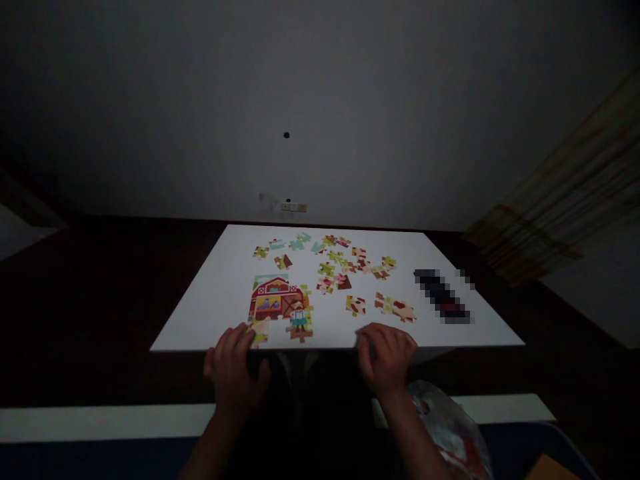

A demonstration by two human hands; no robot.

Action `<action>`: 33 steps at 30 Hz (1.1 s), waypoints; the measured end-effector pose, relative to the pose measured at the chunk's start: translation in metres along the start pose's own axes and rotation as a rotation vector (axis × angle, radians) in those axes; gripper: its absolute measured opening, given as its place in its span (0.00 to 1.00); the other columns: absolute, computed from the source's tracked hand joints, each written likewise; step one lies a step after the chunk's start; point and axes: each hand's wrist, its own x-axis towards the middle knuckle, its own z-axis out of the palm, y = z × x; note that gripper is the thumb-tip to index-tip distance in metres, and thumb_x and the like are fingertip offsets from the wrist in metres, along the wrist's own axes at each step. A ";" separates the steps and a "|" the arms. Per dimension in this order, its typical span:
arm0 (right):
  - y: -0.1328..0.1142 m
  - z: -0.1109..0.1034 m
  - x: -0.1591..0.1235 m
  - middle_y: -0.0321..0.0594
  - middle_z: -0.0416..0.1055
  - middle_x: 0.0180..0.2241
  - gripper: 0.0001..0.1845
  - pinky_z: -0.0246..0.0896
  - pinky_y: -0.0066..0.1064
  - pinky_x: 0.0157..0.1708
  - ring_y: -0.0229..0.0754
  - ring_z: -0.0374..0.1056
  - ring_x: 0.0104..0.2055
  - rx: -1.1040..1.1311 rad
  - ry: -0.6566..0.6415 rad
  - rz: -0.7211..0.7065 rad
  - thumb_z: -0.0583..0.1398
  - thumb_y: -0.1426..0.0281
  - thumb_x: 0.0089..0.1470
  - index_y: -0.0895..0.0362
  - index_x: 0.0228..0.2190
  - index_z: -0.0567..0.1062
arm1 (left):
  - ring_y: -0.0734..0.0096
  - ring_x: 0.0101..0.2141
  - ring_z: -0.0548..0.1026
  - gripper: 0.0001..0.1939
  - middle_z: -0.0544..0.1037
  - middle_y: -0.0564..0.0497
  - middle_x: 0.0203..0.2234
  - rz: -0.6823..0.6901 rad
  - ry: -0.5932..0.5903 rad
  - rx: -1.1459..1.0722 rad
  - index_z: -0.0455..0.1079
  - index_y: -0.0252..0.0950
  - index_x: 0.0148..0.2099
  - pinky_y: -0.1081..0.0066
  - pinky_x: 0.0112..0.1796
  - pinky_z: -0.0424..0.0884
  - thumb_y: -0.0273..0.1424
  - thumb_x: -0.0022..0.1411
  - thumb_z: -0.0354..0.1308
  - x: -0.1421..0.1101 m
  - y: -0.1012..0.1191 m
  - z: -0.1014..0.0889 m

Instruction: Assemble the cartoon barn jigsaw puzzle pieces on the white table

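Note:
My left hand (234, 363) rests at the near edge of the white table (195, 317), fingers stretched out and thumb apart. Its fingertips touch or nearly touch a green and cream jigsaw piece (260, 331) at the lower left of a partly joined puzzle (273, 300). That puzzle shows a red barn and a figure in teal overalls (299, 317). At the same edge, further right, my right hand (387, 355) has its fingers curled in, with thumb and forefinger close together. Whatever lies inside its curl is hidden. Loose jigsaw pieces (356, 305) lie beyond it.
Several more pieces (327, 269) are scattered across the table's middle and far side, with two joined-looking pieces (395, 307) to the right. A pixelated dark object (443, 297) lies near the right edge. Below is a clear plastic bag (453, 430) by my right forearm.

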 end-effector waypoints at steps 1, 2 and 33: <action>-0.003 -0.004 0.011 0.39 0.74 0.37 0.06 0.48 0.46 0.48 0.48 0.65 0.41 -0.008 -0.016 -0.006 0.56 0.69 0.56 0.53 0.34 0.74 | 0.42 0.57 0.61 0.27 0.68 0.36 0.55 -0.005 0.014 0.003 0.61 0.36 0.58 0.43 0.54 0.50 0.39 0.57 0.54 0.005 0.000 -0.003; -0.005 -0.008 0.024 0.40 0.74 0.38 0.07 0.48 0.46 0.48 0.49 0.65 0.43 -0.019 -0.045 -0.008 0.56 0.69 0.56 0.53 0.35 0.74 | 0.42 0.58 0.61 0.27 0.68 0.36 0.55 -0.008 0.032 0.006 0.61 0.36 0.57 0.42 0.54 0.49 0.39 0.57 0.54 0.010 0.000 -0.006; 0.026 0.157 0.249 0.62 0.70 0.45 0.24 0.55 0.47 0.46 0.58 0.63 0.49 -0.029 -0.566 0.142 0.59 0.64 0.54 0.66 0.48 0.71 | 0.57 0.50 0.73 0.14 0.78 0.49 0.46 -0.031 0.004 0.008 0.73 0.39 0.45 0.56 0.49 0.63 0.35 0.59 0.52 0.020 -0.078 0.009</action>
